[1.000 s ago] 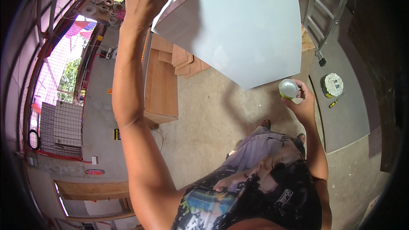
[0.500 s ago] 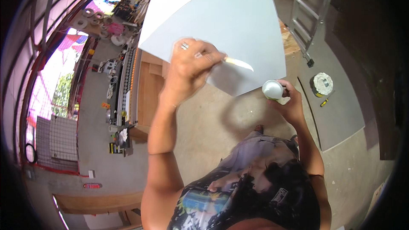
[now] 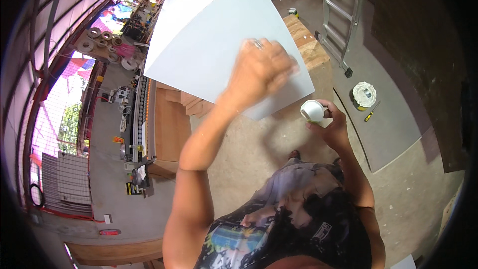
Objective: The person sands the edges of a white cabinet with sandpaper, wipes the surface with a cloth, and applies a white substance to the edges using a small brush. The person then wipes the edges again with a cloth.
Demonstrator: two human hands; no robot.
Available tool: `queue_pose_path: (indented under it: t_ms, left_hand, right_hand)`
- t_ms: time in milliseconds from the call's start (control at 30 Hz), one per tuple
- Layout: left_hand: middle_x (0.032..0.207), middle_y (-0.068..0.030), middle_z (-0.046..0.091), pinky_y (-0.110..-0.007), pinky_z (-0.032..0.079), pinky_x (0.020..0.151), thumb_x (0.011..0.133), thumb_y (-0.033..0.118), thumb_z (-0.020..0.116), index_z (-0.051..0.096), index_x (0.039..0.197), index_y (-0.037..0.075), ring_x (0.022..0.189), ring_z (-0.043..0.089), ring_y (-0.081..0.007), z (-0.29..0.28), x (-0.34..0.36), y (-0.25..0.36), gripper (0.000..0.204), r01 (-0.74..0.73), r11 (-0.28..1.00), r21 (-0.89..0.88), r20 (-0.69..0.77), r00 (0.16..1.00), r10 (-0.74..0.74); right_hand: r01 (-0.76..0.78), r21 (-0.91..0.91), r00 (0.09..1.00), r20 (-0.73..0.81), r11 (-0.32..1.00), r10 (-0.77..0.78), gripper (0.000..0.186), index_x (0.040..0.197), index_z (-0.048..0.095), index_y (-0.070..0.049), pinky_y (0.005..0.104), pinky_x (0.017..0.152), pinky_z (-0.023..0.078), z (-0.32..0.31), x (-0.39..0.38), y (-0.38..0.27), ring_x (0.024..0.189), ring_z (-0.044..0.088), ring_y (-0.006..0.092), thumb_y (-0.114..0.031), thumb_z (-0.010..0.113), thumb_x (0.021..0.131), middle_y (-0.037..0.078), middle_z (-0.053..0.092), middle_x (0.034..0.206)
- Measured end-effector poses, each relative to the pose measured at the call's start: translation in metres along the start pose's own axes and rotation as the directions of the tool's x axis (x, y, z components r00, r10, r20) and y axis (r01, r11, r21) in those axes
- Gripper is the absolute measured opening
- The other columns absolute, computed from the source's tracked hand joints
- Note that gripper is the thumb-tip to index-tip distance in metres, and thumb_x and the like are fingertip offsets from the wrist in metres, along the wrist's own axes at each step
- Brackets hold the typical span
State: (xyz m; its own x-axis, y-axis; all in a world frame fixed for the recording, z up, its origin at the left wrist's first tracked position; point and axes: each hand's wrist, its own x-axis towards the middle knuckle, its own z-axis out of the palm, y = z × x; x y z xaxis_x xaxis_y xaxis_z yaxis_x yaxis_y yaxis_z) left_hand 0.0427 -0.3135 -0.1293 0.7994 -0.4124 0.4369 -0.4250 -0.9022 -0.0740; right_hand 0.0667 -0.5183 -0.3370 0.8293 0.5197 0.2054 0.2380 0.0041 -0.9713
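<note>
My left hand (image 3: 266, 72) is raised over the large pale panel (image 3: 219, 45), closed and smeared by motion. Half a second ago a slim tool with a pale handle and a white, curved tip stuck out of its fingers; now the hand hides that tool. Lower and to the right, my right hand (image 3: 331, 122) grips a small round cup (image 3: 313, 111), white inside, with a bit of green on its outer side. The cup is held just off the panel's near right corner.
A wooden box (image 3: 307, 42) stands behind the panel's right edge. Farther right are an aluminium ladder (image 3: 343, 17), a white-topped tub (image 3: 365, 94) and a yellow-handled tool (image 3: 369, 116) on a grey sheet. Left, a wooden cabinet (image 3: 172, 122) adjoins a roller rail (image 3: 135, 124).
My left hand has swung right across the panel, and its tool has gone out of sight. The cup in my right hand tilts more. My view has shifted somewhat.
</note>
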Motion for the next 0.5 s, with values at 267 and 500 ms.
queue_pose_path:
  t_ms: [267,500]
  left_hand:
    - [0.082,-0.0067,0.066,-0.043,0.048,0.084,0.078,0.014,0.079,0.076,0.085,0.01,0.084,0.062,-0.0264,-0.064,0.092,-0.072,0.009,0.232,0.891,0.391,-0.342,0.935,-0.093]
    - [0.071,-0.011,0.066,-0.041,0.049,0.065,0.078,0.017,0.08,0.079,0.079,0.009,0.066,0.062,-0.0266,-0.062,0.11,-0.065,0.009,0.246,0.899,0.363,-0.277,0.949,-0.148]
  right_hand:
    - [-0.01,0.032,1.0,-0.024,0.999,0.01,0.06,0.125,0.061,-0.005,0.0345,0.086,0.055,-0.021,-0.013,0.011,0.096,0.07,0.0204,-0.012,0.087,0.071,0.01,0.072,0.11]
    - [-0.047,0.056,0.999,-0.019,0.997,0.049,0.061,0.125,0.061,-0.005,0.0338,0.083,0.053,-0.032,-0.016,0.021,0.092,0.068,0.0185,-0.015,0.086,0.071,0.009,0.073,0.109]
